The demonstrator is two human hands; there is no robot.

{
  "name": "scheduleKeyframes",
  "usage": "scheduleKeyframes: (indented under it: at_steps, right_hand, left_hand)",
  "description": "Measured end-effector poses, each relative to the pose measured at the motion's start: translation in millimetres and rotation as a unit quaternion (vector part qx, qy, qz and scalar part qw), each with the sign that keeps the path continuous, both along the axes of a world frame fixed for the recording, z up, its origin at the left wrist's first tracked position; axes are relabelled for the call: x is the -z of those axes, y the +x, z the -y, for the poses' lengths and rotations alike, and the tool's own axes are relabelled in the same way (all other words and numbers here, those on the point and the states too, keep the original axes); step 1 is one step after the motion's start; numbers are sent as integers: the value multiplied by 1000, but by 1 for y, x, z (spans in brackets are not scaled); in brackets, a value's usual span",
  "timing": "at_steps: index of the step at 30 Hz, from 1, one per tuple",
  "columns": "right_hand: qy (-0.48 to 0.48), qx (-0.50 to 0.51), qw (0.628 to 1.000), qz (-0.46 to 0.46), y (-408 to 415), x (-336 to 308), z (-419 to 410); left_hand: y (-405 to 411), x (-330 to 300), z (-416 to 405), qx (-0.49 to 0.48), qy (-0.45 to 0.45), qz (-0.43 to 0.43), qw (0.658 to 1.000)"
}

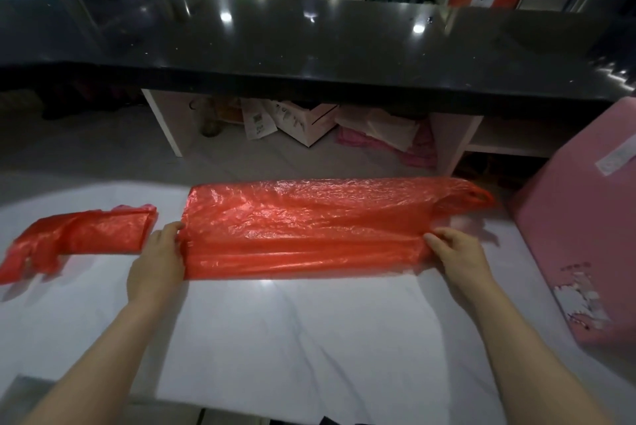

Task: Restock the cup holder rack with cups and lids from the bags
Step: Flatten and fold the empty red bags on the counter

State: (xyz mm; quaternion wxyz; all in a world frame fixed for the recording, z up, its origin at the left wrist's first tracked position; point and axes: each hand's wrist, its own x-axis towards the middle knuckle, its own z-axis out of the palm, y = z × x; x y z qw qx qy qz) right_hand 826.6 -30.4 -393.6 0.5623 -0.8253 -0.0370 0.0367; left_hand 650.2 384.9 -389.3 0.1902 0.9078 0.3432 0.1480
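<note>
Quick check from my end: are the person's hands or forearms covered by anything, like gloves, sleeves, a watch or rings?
Nothing is worn. The left hand and right hand are bare, no gloves, rings or watch visible, and both forearms are uncovered, no sleeve in frame.

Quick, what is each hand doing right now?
Left hand: fingers pinch the left end of the big red bag.
Right hand: fingers pinch the bag's right end, near its handles.

A white marbled counter [292, 338] carries a long red plastic bag [303, 228] spread flat across its middle, a smaller folded red bag [82, 235] lying apart to its left (creased and partly crumpled), and a pink box [585, 235] at the right edge.
</note>
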Motion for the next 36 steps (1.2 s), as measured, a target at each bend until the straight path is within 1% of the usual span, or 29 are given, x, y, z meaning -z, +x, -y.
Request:
scheduleKeyframes:
  at_steps: [1,4,6,7,8,9,10,12,15,16,18,20,21,23,25,27,29,30,31,32,33,34,35,36]
  right_hand:
    - [23,5,1000,-17,1,-2,0]
    - [20,13,999,-27,-4,-7,-1]
    - [35,-3,997,-71,-15,-10,-6]
    - [0,-23,996,-85,-19,-9,-8]
    - [-94,-44,992,-71,-23,-9,-10]
    - [-184,-58,980,-45,-26,-9,-12]
    - [-231,-59,971,-19,-26,-11,-15]
    - [-215,-61,975,-6,-23,-17,-15]
    - [-179,-103,978,2,-12,-26,-6]
    - [-152,-102,983,6,-9,-29,-3]
    - [-77,-68,994,27,-4,-35,1]
    - [6,-34,999,38,-1,-37,2]
    - [31,-23,999,38,0,-37,0]
    - [39,-5,999,33,-1,-34,-4]
    - [11,22,999,27,-4,-26,-4]
    - [5,51,999,15,-8,-15,3]
    - [4,39,999,-14,-14,-12,8]
    - [-13,6,1000,-25,-17,-11,10]
    - [-71,-44,996,-27,-19,-10,11]
    - [-162,-92,982,-13,-21,-9,10]
    - [-248,-122,961,8,-24,-9,8]
    - [-300,-126,945,31,-26,-8,5]
    - [-312,-114,942,47,-27,-9,1]
    - [-295,-97,949,56,-28,-10,-4]
  left_hand:
    - [-3,0,0,3,18,-13,1000]
    - [-8,1,3,11,48,-34,998]
    - [-9,2,7,0,51,-32,998]
    - [-10,1,8,-4,54,-30,998]
    - [-10,1,9,-6,57,-28,998]
    - [-11,1,10,-7,58,-27,998]
    - [-11,0,11,-8,57,-25,998]
    - [-11,-1,11,-10,55,-21,998]
    - [-11,-3,10,-13,49,5,999]
    - [-11,-4,9,-16,46,18,999]
    - [-10,-5,5,-18,34,43,998]
    - [-8,-7,1,-15,19,62,998]
    - [-7,-7,0,-13,13,62,998]
    - [-7,-7,0,-13,9,47,999]
    - [-8,-6,-1,-13,14,24,1000]
    - [-9,-4,-3,-14,29,8,999]
    - [-10,-4,-5,-15,35,-2,999]
    - [-8,-4,-5,-13,38,-7,999]
    - [-6,-4,-4,-9,50,-13,999]
    - [-4,-5,-3,-1,70,-18,997]
    - [-2,-7,-1,15,94,-19,995]
    - [2,-8,1,40,114,-14,993]
    - [6,-10,5,75,131,-5,989]
    - [11,-12,9,113,138,-2,984]
